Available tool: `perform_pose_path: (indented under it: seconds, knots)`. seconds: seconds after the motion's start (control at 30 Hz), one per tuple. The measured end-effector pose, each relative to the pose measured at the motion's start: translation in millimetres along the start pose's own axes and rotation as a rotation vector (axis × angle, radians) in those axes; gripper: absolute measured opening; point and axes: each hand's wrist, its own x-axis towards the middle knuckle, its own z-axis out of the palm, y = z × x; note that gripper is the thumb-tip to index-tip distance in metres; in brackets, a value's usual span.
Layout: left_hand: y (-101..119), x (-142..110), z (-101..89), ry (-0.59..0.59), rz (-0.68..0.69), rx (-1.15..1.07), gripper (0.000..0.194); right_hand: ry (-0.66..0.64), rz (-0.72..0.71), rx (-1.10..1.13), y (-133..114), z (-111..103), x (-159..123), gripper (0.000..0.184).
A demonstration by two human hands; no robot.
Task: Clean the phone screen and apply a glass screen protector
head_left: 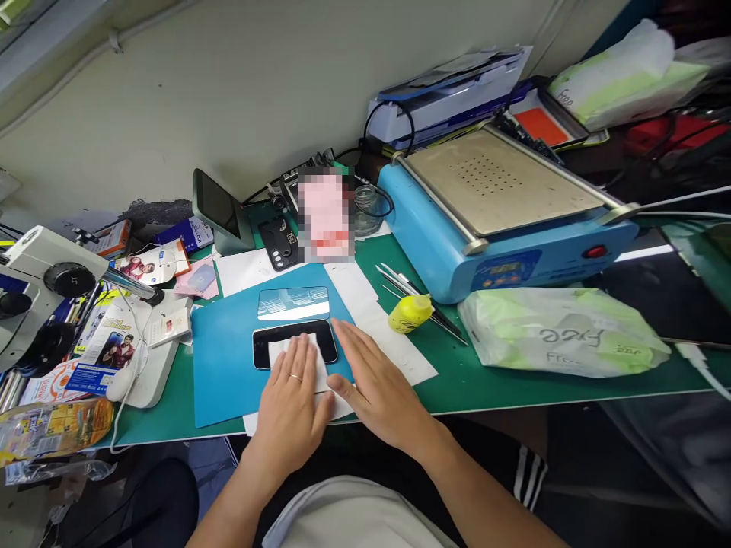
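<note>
A smartphone [327, 341] with a black screen and pale frame lies face up on a blue mat [220, 358]. My left hand [294, 396] lies flat over a white tissue [279, 350], its outstretched fingers pressing the tissue onto the screen. At the phone's right end, my right hand [380, 380] is open, thumb apart from the fingers and nothing in its grasp. Its fingertips are close to the phone's edge; whether they touch it, I cannot tell. Just beyond the phone lies a clear, reflective glass sheet [294, 303].
Right of the mat are a yellow bottle [410, 313], tweezers [400, 280] and a soft tissue pack [563, 331]. A blue heating plate machine [434, 251] stands behind them. A microscope [62, 270] is at the left, a small display [220, 209] at the back.
</note>
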Motion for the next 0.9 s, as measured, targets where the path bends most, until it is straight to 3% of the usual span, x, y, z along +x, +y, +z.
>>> perform_pose_path:
  seconds: [0.1,0.23,0.43,0.63,0.77,0.9]
  knots:
    - [-9.9,5.8,-3.7,-0.01,-0.054,-0.006,0.068,0.008,0.007,-0.013,-1.5,0.1,0.7,0.087]
    - [0.9,21.4,-0.1,-0.009,-0.016,-0.03,0.07,0.016,0.023,-0.011,-1.8,1.1,1.5,0.084]
    - [7.4,4.7,2.8,-0.001,0.049,-0.02,0.064,-0.001,0.03,0.007,-0.9,-0.4,0.8,0.084]
    - [5.6,26.9,-0.5,-0.017,0.008,-0.039,0.069,-0.001,0.068,0.036,-3.0,-1.4,0.5,0.083]
    - [12.2,10.1,2.6,-0.003,0.069,-0.055,0.067,-0.005,0.054,0.041,-1.8,-1.3,-0.1,0.083]
    - [2.6,11.9,-1.4,-0.014,0.008,-0.057,0.065,-0.006,0.036,0.023,-1.0,-1.0,-0.9,0.083]
